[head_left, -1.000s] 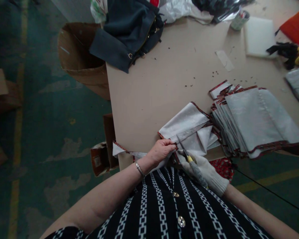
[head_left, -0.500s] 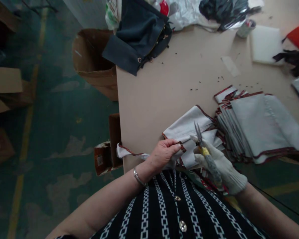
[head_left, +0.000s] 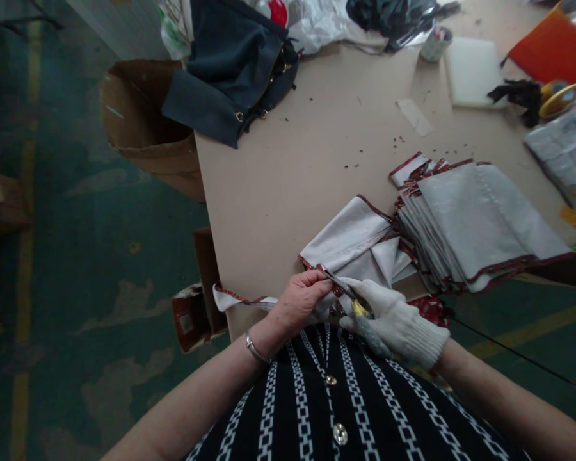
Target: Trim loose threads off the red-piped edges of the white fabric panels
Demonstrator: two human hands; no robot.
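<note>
My left hand [head_left: 301, 299], bare and with a bracelet at the wrist, pinches the brown-trimmed edge of a white fabric piece [head_left: 348, 234] at the table's near edge. My right hand [head_left: 388, 317], in a white knitted glove, is closed around scissors [head_left: 360, 308] with yellow and grey wrapping on the handles. The blades reach the trim right beside my left fingertips. A folded stack of white fabric pieces [head_left: 480, 221] with brown edging lies to the right of the held piece.
A dark bag [head_left: 225, 61] lies at the table's [head_left: 269, 192] far left corner, beside a brown carton [head_left: 148, 121]. Farther back are a small can [head_left: 436, 45], a white block [head_left: 474, 72] and an orange item [head_left: 552, 45]. A smaller box [head_left: 188, 318] stands below the left edge.
My right hand has brought the scissors left and down to the trim at my left fingertips. The camera view has shifted to the right.
</note>
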